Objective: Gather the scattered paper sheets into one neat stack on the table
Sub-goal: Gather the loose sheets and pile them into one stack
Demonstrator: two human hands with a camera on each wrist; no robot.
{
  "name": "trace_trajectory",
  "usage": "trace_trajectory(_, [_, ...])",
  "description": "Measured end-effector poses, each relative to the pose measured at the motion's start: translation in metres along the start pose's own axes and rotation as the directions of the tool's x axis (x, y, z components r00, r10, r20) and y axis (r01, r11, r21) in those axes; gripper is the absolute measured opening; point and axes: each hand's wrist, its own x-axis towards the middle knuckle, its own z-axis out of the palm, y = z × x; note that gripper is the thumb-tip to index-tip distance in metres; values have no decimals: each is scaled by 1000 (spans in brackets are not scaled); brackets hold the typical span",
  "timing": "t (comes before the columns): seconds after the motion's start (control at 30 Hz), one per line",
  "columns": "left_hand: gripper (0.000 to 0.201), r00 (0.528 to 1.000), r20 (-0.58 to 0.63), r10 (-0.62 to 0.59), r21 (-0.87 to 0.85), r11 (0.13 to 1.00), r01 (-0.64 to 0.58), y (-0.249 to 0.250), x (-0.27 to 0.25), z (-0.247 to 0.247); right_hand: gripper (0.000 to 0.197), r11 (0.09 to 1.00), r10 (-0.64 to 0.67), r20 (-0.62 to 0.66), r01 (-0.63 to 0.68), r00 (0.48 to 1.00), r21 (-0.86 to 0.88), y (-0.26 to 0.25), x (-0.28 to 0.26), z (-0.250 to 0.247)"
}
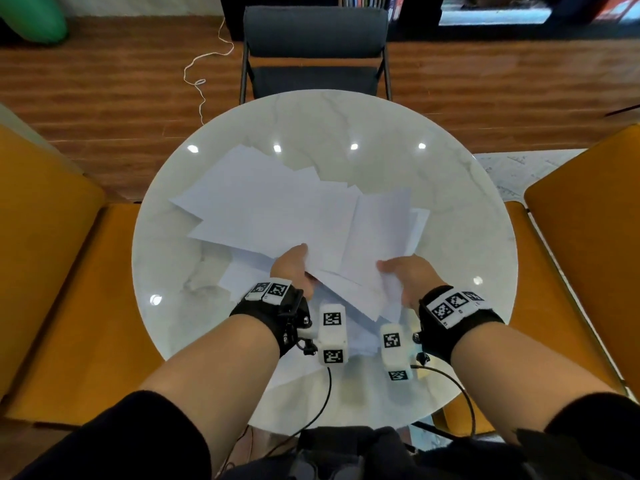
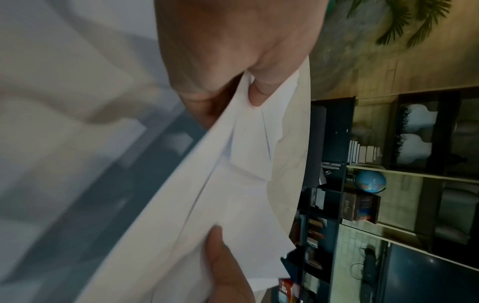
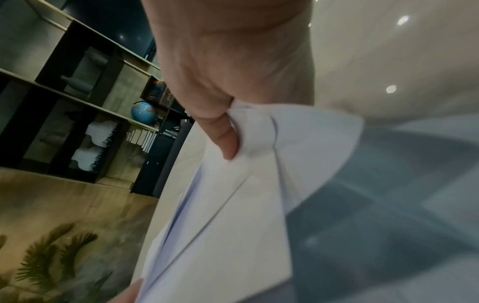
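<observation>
Sheets gathered but not yet squared

Hands come first: our left hand and right hand each pinch the near edge of the paper sheets, thumbs on top and fingers curled underneath, as both wrist views confirm. The sheets fan away from us over the middle of the round marble table, corners pointing every way, and a few more lie flat below our wrists. We judge the gathering mostly done; aligning the edges and setting down one tidy stack is left. Beyond the table stands a dark chair on a wooden floor, with mustard seats to either side.
</observation>
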Motion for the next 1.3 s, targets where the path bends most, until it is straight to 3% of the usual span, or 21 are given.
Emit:
trace_trajectory(0.13, [13, 998, -48, 46, -45, 998, -48, 7, 0, -19, 69, 997, -40, -27, 38, 999, -65, 15, 33, -35])
trace_trajectory(0.23, [34, 976, -189, 109, -50, 991, -121, 23, 22, -42, 58, 998, -30, -10, 30, 999, -62, 14, 28, -51])
trace_trajectory(0.27, [48, 961, -242, 131, 6, 991, -133, 29, 30, -46, 57, 998, -26, 2, 26, 1000, -65, 12, 22, -52])
trace_trajectory(0.33, [59, 940, -305, 153, 274, 959, -67, 37, 32, -46, 54, 999, -28, 19, 28, 999, -44, 11, 20, -55])
trace_trajectory(0.37, [56, 899, -397, 182, 296, 953, -63, 41, 37, -46, 51, 999, -30, 27, 31, 999, -30, 10, 17, -54])
trace_trajectory(0.4, [54, 861, -421, 287, 413, 905, -100, 35, 35, -44, 46, 999, -32, 37, 33, 999, -13, 7, 12, -52])
trace_trajectory(0.47, [49, 852, -379, 361, 490, 859, -146, 24, 29, -39, 34, 999, -30, 44, 29, 999, 17, 3, 5, -46])
trace_trajectory(0.57, [49, 904, -286, 317, 376, 905, -199, 9, 33, -36, 38, 997, -42, 37, 40, 998, 58, 4, 11, -45])
trace_trajectory(0.63, [46, 891, -344, 298, 245, 944, -221, 9, 36, -35, 52, 997, -55, 22, 54, 998, 46, 7, 22, -51])
trace_trajectory(0.7, [42, 853, -375, 362, 331, 912, -241, 18, 31, -38, 58, 999, -46, 24, 46, 999, -23, 7, 32, -60])
trace_trajectory(0.8, [49, 821, -359, 443, 371, 875, -310, 42, 31, -47, 44, 995, -52, 39, 55, 998, -84, 3, 39, -70])
trace_trajectory(0.87, [62, 812, -378, 445, 339, 883, -326, 60, 37, -52, 47, 989, -72, 48, 78, 996, -124, 0, 42, -72])
trace_trajectory(0.97, [82, 802, -377, 463, 429, 855, -292, 84, 45, -60, 50, 983, -89, 39, 94, 995, -158, 0, 51, -74])
trace_trajectory(1.17, [73, 821, -309, 480, 602, 767, -222, 109, 59, -60, 65, 988, -74, 8, 74, 997, -135, 4, 57, -72])
trace_trajectory(1.3, [49, 890, -158, 427, 652, 723, -231, 102, 57, -54, 58, 996, -55, 1, 55, 998, -66, 4, 48, -58])
